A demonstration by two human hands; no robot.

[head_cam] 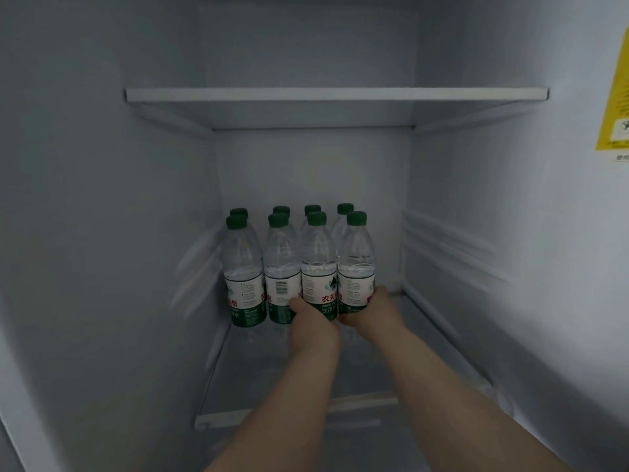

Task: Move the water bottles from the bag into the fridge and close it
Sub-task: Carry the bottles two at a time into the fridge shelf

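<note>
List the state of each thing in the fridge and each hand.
Water bottles: eight, upright, capped, two rows on the lower shelf.
Upper shelf: bare.
Left hand: wrapped around a front bottle.
Right hand: wrapped around the rightmost front bottle.
Fridge: open.

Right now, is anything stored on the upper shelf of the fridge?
No, the upper shelf looks bare; all the water bottles stand on the lower shelf.

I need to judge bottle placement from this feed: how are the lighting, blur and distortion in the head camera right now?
Head view: dim, bluish light with no glare; the water bottles read fairly sharp, labels partly legible; the side-wall ribs smear with motion blur; wide-angle bending bows the walls and stretches both forearms; the left hand and right hand look soft-edged at the front bottles' bases.
</note>
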